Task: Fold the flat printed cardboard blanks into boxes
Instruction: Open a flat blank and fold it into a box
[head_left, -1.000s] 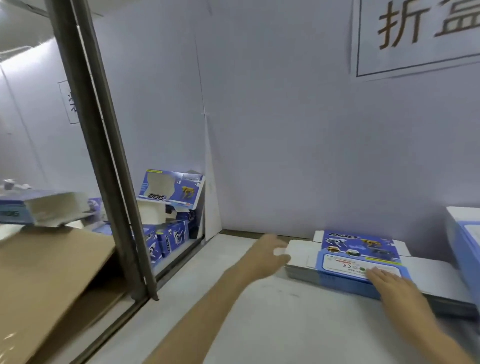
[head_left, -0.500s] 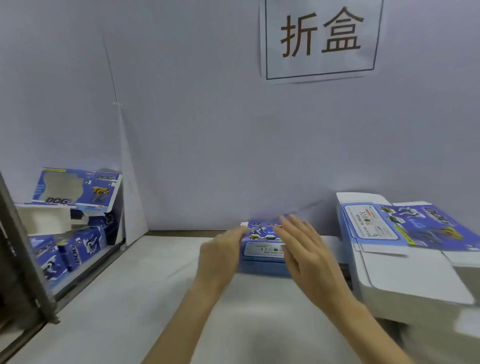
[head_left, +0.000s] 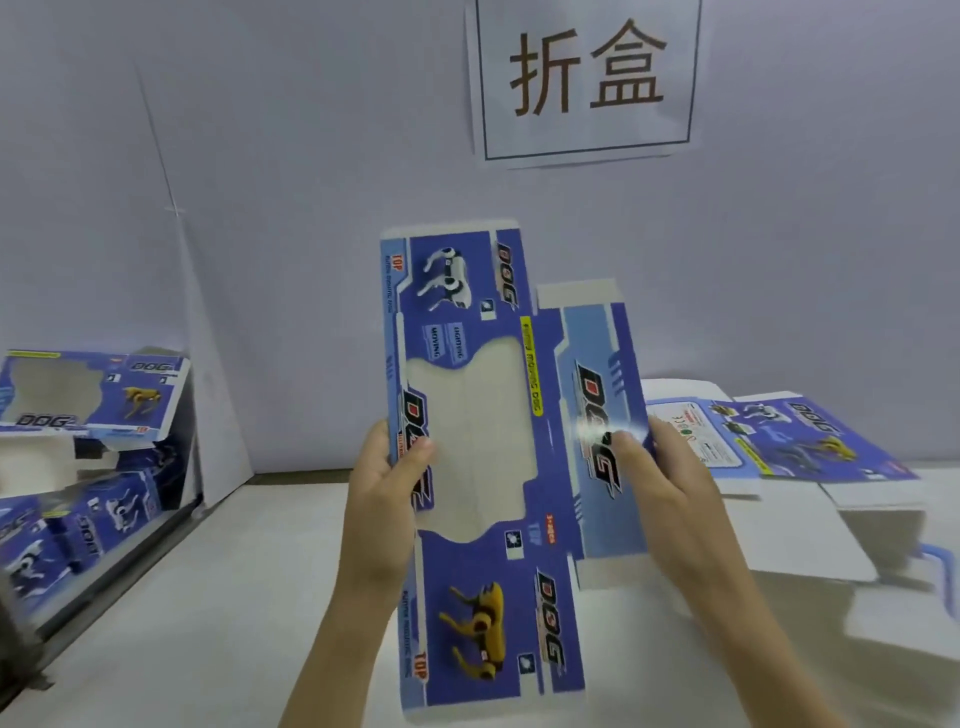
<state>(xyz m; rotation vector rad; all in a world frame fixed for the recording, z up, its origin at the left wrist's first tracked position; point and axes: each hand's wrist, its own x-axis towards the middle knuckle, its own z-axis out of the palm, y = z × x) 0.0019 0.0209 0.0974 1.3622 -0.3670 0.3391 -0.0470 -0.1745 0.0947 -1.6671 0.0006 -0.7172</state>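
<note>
The left hand (head_left: 387, 483) pinches the left long edge of a flat printed blank (head_left: 483, 457), thumb on the printed face and the other fingers behind it, and the right hand (head_left: 670, 483) holds the right edge in the same way, its thumb lying on the narrow side panel. The blank is held upright in the air in front of the person, above the pale surface (head_left: 218, 597), and is not yet folded. It seems light and thin, stiff enough to stand between two hands but easy to bend, so the grip probably belongs on the edges near the crease lines and away from the large cut-out window in the middle, where the card is likely weakest; the glossy print may also be a little slippery. On it "DOG" is printed several times, also "TOP", "MOVING" and small words too blurred to read, with pictures of a white and a yellow robot dog. To the right a stack of blanks (head_left: 779, 441) lies on the surface, to the left are finished boxes (head_left: 93, 395), and the wall sign (head_left: 587, 73) reads "折盒".
</note>
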